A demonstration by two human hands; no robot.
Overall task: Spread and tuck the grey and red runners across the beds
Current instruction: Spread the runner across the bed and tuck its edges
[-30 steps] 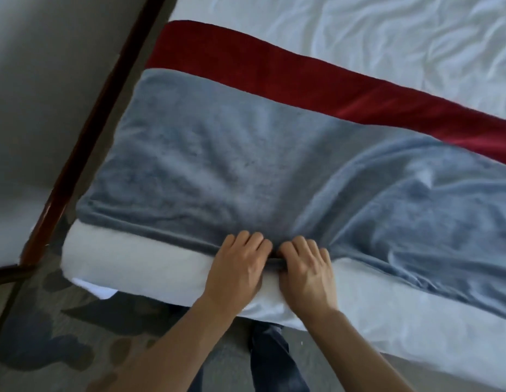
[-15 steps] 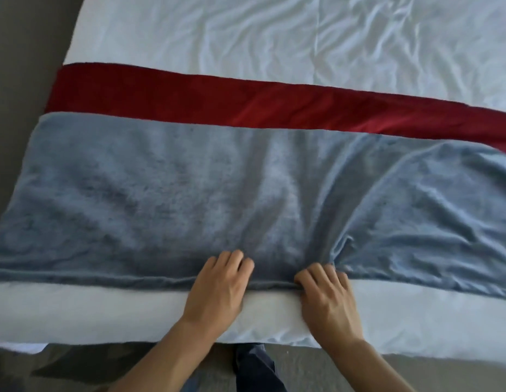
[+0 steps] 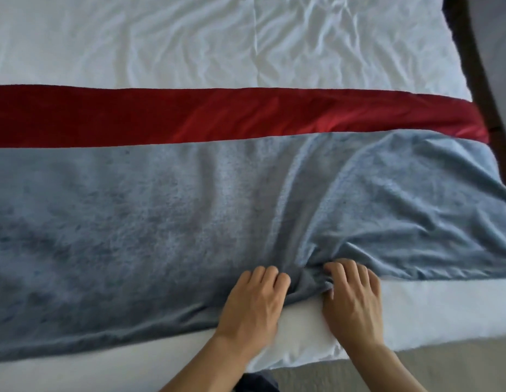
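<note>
A plush grey runner [image 3: 149, 227] lies across the foot of the white bed [image 3: 189, 43], with a shiny red runner [image 3: 217, 117] showing as a band just beyond it. My left hand [image 3: 254, 304] and my right hand [image 3: 352, 301] sit side by side at the grey runner's near edge, fingers curled into the cloth. Between them the grey fabric is bunched into a small ridge. Folds fan out from that spot toward the bed's right end, where the grey runner is rumpled.
The white mattress edge [image 3: 433, 312] runs below the runner, with grey carpet [image 3: 458, 363] beyond it at the lower right. A dark wooden frame [image 3: 472, 60] stands along the bed's right side. My dark trouser leg [image 3: 254, 384] shows at the bottom.
My view and both hands have shifted rightward along the bed's foot. The hands have drawn closer again, and grey cloth is now gathered between them.
</note>
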